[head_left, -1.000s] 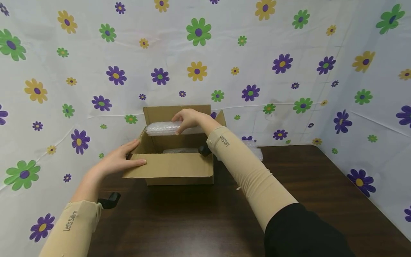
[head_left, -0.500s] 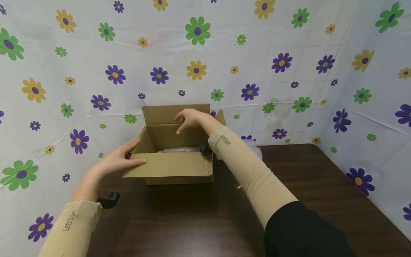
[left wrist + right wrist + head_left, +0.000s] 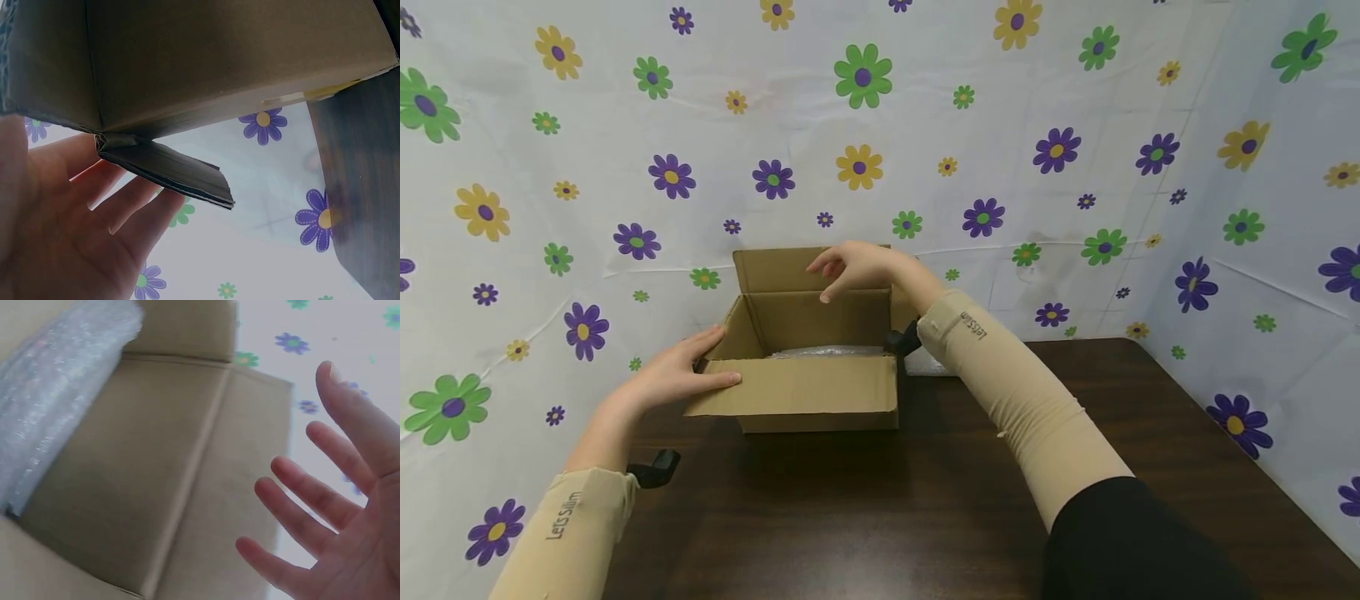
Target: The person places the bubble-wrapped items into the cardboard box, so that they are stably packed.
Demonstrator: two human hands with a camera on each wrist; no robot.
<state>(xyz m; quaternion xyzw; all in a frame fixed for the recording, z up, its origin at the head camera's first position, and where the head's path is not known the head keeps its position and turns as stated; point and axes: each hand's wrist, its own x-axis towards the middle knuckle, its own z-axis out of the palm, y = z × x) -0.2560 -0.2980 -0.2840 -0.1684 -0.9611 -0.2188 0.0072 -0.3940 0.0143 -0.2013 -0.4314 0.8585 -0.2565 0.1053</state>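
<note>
An open cardboard box (image 3: 797,387) stands on the table with its flaps folded out. Inside it lies a bubble-wrapped bundle (image 3: 831,352), mostly hidden behind the front flap; the right wrist view shows more of its clear wrap (image 3: 62,381). My left hand (image 3: 666,375) holds the box at its left front corner, thumb on the front flap and fingers against the side flap (image 3: 165,172). Above the box's right rear part hovers my right hand (image 3: 865,268), which holds nothing. Its fingers are spread and apart in the right wrist view.
Another bubble-wrapped item (image 3: 928,363) lies just right of the box, partly hidden by my right forearm. The dark wooden table (image 3: 1037,442) reaches to a flower-printed cloth (image 3: 917,108) hanging close behind the box.
My right hand has let go of a bubble-wrapped bundle, which dropped into the box. Then that hand and forearm shifted up and right. The left hand stays where it was.
</note>
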